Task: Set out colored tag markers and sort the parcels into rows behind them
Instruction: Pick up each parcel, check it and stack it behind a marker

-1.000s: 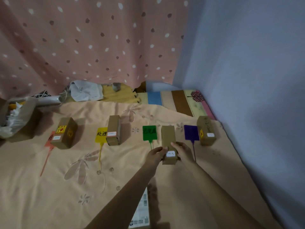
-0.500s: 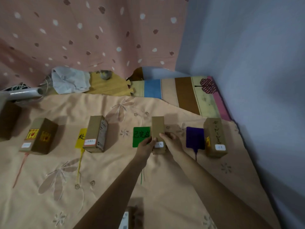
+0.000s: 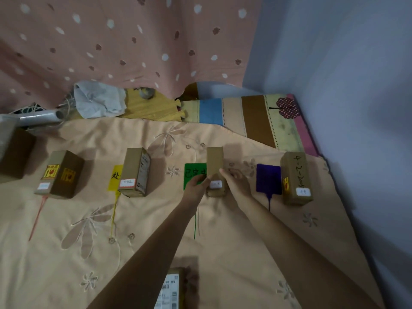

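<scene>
Both hands hold a small brown parcel point(image 3: 215, 166) with a white label, lying on the peach cloth at the right edge of the green tag point(image 3: 193, 175). My left hand point(image 3: 195, 188) grips its left side, my right hand point(image 3: 236, 182) its right side. To the right lie the purple tag point(image 3: 268, 179) and a parcel point(image 3: 295, 177) with handwriting. To the left, a parcel point(image 3: 136, 171) partly covers the yellow tag point(image 3: 114, 177), and another parcel point(image 3: 61, 173) covers most of the red tag point(image 3: 36, 217).
A labelled parcel point(image 3: 170, 288) lies near the bottom edge between my forearms. A larger box point(image 3: 13, 155) stands at far left. Behind the cloth point(image 3: 66, 253) are a foil roll point(image 3: 42, 117), a grey bag point(image 3: 98, 100), a striped mat point(image 3: 245, 112), a spotted curtain and a wall on the right.
The parcel in both hands has gone forward, away from me, up beside the green tag. The camera has tipped down and closer.
</scene>
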The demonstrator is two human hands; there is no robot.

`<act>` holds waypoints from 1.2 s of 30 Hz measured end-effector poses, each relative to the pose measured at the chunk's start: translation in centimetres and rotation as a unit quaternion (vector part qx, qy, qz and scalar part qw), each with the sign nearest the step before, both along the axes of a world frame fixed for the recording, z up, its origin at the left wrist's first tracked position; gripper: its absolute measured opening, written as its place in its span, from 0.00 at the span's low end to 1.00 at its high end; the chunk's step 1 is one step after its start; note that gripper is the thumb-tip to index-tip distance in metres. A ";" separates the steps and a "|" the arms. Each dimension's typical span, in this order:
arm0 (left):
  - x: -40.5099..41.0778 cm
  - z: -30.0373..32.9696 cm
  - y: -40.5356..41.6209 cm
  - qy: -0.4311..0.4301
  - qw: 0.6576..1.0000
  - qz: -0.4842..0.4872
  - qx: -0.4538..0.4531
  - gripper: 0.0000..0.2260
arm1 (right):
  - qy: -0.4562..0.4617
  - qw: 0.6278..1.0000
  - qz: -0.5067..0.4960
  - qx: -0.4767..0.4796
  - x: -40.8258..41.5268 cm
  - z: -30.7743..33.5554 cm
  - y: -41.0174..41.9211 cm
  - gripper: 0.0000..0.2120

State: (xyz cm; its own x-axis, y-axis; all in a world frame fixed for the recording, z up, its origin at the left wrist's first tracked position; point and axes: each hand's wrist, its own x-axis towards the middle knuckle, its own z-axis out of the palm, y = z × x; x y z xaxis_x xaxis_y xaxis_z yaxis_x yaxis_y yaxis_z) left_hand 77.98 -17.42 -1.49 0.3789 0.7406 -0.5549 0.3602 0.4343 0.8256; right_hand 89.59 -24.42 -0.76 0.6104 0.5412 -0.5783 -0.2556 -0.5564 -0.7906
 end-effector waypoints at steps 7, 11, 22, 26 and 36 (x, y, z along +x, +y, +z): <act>-3.1 4.7 -1.5 -0.016 0.999 0.017 0.043 0.11 | -0.026 1.000 0.000 0.009 -1.1 5.0 -2.6 0.24; -5.6 7.4 -2.2 -0.043 0.997 0.017 0.059 0.05 | -0.060 0.998 -0.004 0.037 -3.2 7.7 -4.3 0.23; -17.3 10.1 -3.1 -0.078 0.996 -0.006 0.050 0.09 | -0.111 0.993 -0.021 0.032 -15.7 11.6 -8.0 0.20; -22.1 8.6 -4.3 -0.056 0.997 -0.027 0.040 0.12 | -0.113 0.993 -0.016 -0.001 -20.9 10.4 -10.0 0.21; -27.8 1.3 -11.3 0.049 0.993 -0.084 -0.065 0.14 | -0.116 0.984 0.050 -0.125 -28.1 4.6 -14.6 0.21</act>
